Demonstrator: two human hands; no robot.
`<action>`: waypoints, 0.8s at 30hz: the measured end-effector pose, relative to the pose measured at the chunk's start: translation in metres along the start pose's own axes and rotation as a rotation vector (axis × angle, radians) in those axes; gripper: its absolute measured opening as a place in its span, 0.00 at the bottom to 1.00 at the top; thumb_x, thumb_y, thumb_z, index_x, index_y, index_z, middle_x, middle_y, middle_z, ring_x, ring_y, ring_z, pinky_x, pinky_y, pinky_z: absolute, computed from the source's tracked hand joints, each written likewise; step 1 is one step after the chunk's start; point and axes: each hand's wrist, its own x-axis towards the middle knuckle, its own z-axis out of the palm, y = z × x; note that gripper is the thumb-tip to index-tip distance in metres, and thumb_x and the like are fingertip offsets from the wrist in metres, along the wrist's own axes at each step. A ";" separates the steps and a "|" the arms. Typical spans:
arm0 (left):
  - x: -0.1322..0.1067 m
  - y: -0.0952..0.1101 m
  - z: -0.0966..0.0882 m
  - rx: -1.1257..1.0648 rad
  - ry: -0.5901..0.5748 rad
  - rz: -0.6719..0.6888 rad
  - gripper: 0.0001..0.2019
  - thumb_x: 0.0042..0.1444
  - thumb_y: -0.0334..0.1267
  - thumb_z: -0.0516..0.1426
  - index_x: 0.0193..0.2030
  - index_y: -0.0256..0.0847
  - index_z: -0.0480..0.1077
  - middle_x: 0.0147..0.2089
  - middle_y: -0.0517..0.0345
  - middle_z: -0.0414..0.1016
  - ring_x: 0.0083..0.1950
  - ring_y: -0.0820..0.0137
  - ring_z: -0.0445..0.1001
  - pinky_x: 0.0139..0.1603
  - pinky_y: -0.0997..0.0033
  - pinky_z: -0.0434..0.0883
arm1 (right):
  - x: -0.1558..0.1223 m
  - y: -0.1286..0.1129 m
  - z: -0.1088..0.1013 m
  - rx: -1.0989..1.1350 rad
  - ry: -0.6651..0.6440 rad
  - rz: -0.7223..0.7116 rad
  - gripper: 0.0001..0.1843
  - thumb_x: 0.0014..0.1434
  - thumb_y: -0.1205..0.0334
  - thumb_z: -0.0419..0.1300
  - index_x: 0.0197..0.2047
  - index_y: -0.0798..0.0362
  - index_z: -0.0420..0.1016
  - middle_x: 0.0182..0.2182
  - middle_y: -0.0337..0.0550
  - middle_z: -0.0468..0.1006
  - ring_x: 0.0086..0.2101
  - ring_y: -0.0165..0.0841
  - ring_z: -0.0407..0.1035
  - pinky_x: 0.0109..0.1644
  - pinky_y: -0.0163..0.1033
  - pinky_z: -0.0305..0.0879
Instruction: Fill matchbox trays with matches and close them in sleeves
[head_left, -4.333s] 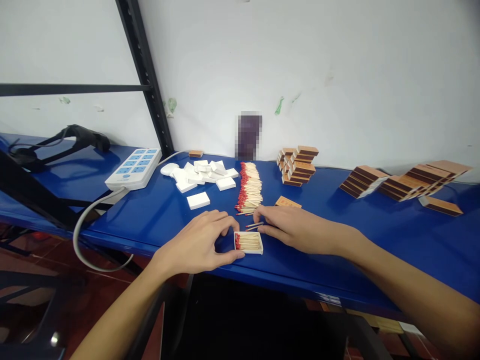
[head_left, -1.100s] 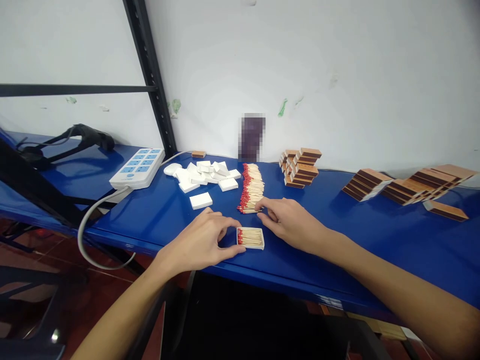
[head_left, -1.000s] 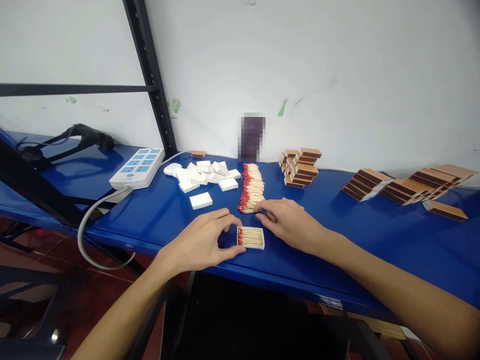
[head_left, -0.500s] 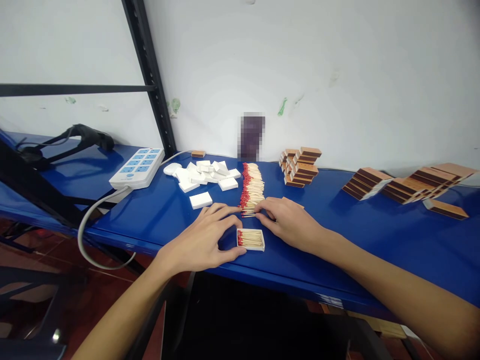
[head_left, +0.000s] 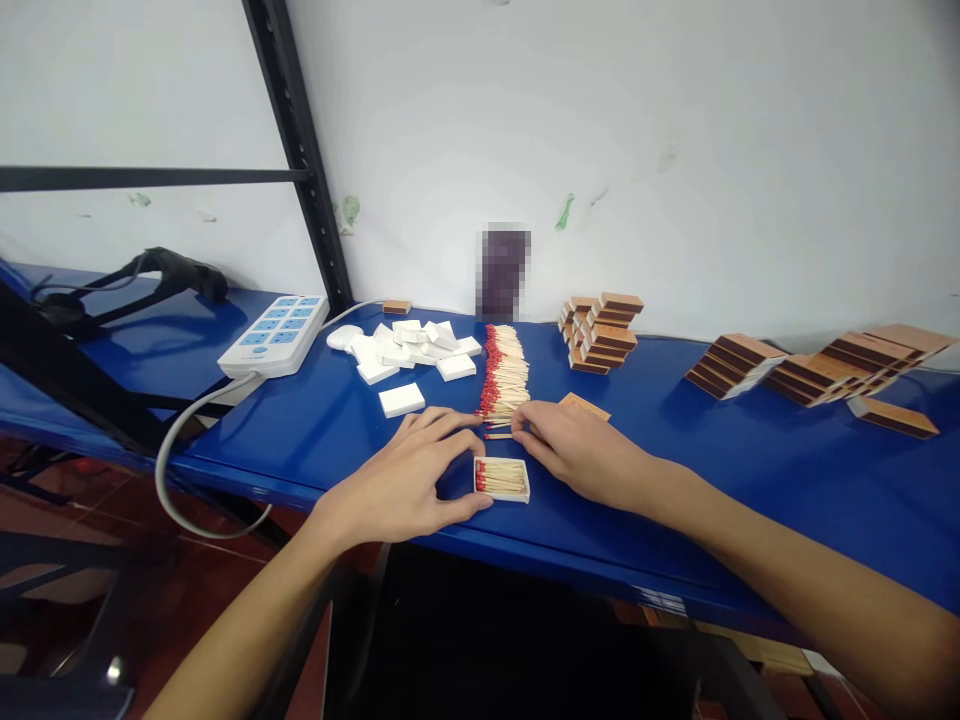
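Note:
A small white tray full of red-tipped matches (head_left: pixel 501 479) lies near the front edge of the blue table (head_left: pixel 750 470). My left hand (head_left: pixel 409 480) rests beside it, thumb against its left side, fingers stretched toward the near end of the long row of loose matches (head_left: pixel 504 376). My right hand (head_left: pixel 581 450) lies just right of the tray, fingertips pinched on a few matches (head_left: pixel 499 434) pulled from the row's near end. A single orange matchbox sleeve (head_left: pixel 585 406) lies behind my right hand.
Several empty white trays (head_left: pixel 409 350) are heaped left of the matches, beside a power strip (head_left: pixel 274 334) with a grey cable. Stacked orange sleeves (head_left: pixel 600 330) stand behind, more boxes (head_left: pixel 817 370) at right. A black shelf post (head_left: pixel 296 150) rises at left.
My right hand went back to the match row and drew a few matches toward the tray. My left fingers spread forward while the thumb stays on the tray.

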 end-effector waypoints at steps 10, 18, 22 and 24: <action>0.001 -0.002 0.002 0.002 0.077 -0.085 0.15 0.59 0.50 0.58 0.44 0.43 0.68 0.59 0.53 0.65 0.61 0.59 0.63 0.61 0.56 0.64 | -0.009 -0.022 -0.012 0.105 -0.042 -0.039 0.10 0.68 0.59 0.47 0.38 0.51 0.65 0.30 0.40 0.73 0.30 0.32 0.65 0.34 0.37 0.56; 0.000 -0.001 0.001 -0.010 0.057 -0.065 0.14 0.59 0.51 0.58 0.44 0.44 0.69 0.58 0.54 0.67 0.60 0.58 0.64 0.60 0.56 0.64 | -0.004 -0.015 -0.008 0.135 0.080 -0.017 0.12 0.68 0.59 0.48 0.34 0.52 0.67 0.26 0.36 0.71 0.26 0.29 0.62 0.33 0.36 0.55; 0.001 0.000 0.000 -0.002 0.015 -0.013 0.14 0.60 0.51 0.57 0.45 0.45 0.69 0.61 0.55 0.67 0.62 0.57 0.62 0.62 0.52 0.61 | 0.000 -0.002 -0.005 -0.006 0.146 -0.010 0.11 0.67 0.62 0.50 0.36 0.53 0.71 0.27 0.39 0.74 0.27 0.30 0.64 0.36 0.37 0.56; 0.001 -0.001 0.000 0.013 -0.011 0.004 0.14 0.60 0.52 0.57 0.46 0.45 0.68 0.64 0.56 0.65 0.64 0.56 0.60 0.64 0.49 0.57 | 0.002 0.002 -0.004 -0.042 0.143 -0.018 0.11 0.66 0.63 0.50 0.37 0.53 0.73 0.29 0.40 0.75 0.29 0.31 0.66 0.36 0.37 0.57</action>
